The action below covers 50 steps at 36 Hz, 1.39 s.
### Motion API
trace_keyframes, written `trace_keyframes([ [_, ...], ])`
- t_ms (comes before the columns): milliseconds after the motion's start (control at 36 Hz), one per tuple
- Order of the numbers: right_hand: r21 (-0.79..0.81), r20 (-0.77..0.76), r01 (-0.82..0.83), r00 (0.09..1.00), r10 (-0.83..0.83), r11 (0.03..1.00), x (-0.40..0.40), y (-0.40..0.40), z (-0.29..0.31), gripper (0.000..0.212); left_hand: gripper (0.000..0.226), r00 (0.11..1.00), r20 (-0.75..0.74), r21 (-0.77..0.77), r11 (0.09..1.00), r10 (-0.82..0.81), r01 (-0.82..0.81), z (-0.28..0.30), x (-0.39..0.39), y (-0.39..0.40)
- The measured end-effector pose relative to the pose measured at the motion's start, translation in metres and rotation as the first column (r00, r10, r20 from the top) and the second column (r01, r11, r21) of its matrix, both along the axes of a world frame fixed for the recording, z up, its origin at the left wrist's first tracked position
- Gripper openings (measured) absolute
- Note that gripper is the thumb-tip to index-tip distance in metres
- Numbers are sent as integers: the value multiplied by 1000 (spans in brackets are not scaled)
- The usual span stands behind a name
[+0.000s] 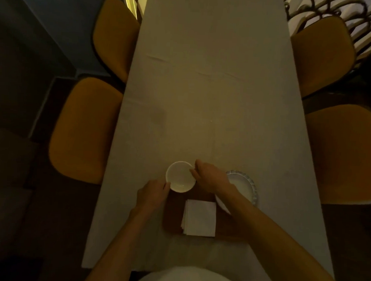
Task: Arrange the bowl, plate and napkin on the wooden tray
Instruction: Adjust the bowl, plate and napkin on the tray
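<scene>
- At the near end of the counter (pixel 204 88), head view: both hands clamp the white bowl (pixel 180 176), left hand (pixel 153 194) on its near-left rim, right hand (pixel 208 176) on the far-right rim, steadying it over the wooden tray's (pixel 172 216) far-left corner.
- Napkin (pixel 200 218) lies on the tray's middle, leaving that corner free.
- Plate (pixel 243 186) overlaps the tray's far-right edge, partly under the right forearm.

Both arms reach forward, bare forearms.
Left hand (pixel 152 195) and right hand (pixel 210 176) fingers curled, gripping from opposite sides.
</scene>
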State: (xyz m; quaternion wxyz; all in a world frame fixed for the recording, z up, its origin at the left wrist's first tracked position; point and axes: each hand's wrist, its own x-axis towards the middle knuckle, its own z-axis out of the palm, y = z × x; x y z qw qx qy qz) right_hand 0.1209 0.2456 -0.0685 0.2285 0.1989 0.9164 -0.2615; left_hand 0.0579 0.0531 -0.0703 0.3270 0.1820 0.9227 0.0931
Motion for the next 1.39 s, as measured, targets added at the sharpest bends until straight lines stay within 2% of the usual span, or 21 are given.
trace_keyframes([
  [139,137,42,-161,987,157,977,-14,8,-2,36,43,967,183,86,977,177,-195,-5,17,2],
  [278,244,47,-309,950,308,919,-29,13,1,36,44,862,361,171,884,356,-436,-10,32,10],
  [417,221,82,-349,937,339,911,-33,15,1,33,43,735,477,171,769,482,-616,-15,42,20],
  [639,7,21,-113,993,113,994,-12,6,-11,29,31,799,418,168,827,433,-536,-16,29,9],
  [778,-112,-61,54,996,-61,992,7,-2,-21,30,37,875,337,192,884,348,-426,-17,14,3],
  [889,-159,-44,120,991,-129,980,18,-12,-26,24,36,932,249,169,935,265,-311,-13,6,2],
  [1083,-136,95,49,995,-37,990,21,-8,-34,34,37,984,105,132,979,142,-155,-8,-9,2],
  [1194,-69,73,55,996,-50,996,11,-1,-22,43,43,995,65,82,994,73,-79,-8,-4,1],
  [1250,-32,73,42,997,-40,999,3,1,-14,38,44,994,75,79,994,75,-81,-10,2,-2],
  [1389,104,131,-121,986,107,987,-17,4,-10,35,43,976,146,147,972,160,-182,-13,16,-2],
])
